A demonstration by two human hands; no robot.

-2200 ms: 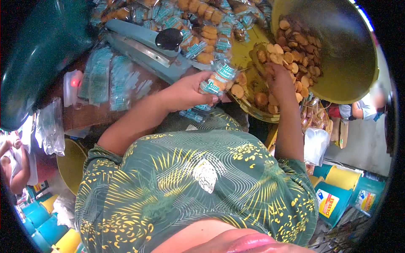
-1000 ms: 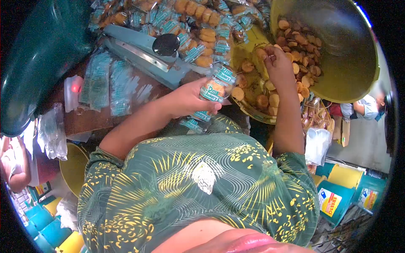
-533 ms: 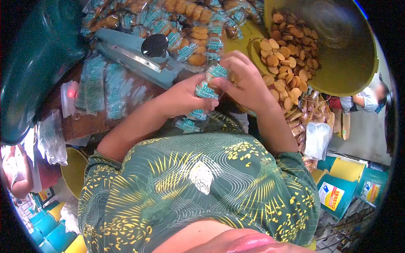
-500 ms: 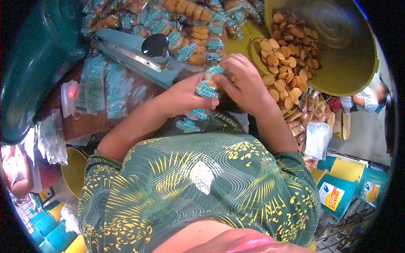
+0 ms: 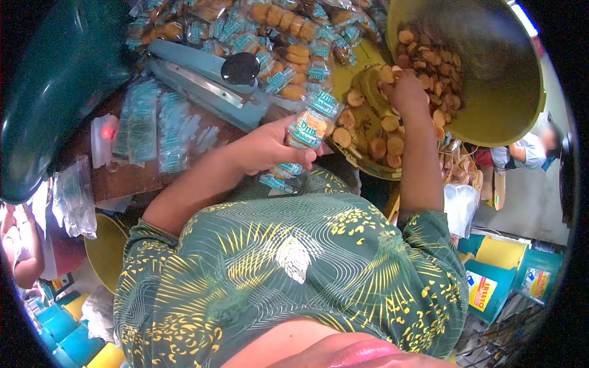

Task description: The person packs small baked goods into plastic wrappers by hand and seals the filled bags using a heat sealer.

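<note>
My left hand [image 5: 270, 146] is closed around a clear plastic packet [image 5: 308, 130] printed in teal with "Dms Bakery", its top end pointing up and away from me. Round biscuits show inside it. Over to the right, my right hand [image 5: 410, 97] reaches to the round brown biscuits [image 5: 432, 61] at a yellow tub [image 5: 527, 119]. Its fingers are bent around biscuits, though how many is hidden. More biscuits [image 5: 392, 144] lie on a yellow surface below that hand.
A blue-grey bag sealer [image 5: 202, 86] with a black knob stands left of the packet. Filled packets [image 5: 288, 24] pile up behind it. Flat printed bags [image 5: 175, 132] lie on the brown table [image 5: 132, 181]. A large green container [image 5: 55, 80] fills the far left. Another person [image 5: 531, 150] is at right.
My right hand has left the packet and moved right to the biscuits at the tub. The left hand still holds the packet, whose upper part is now in plain view.
</note>
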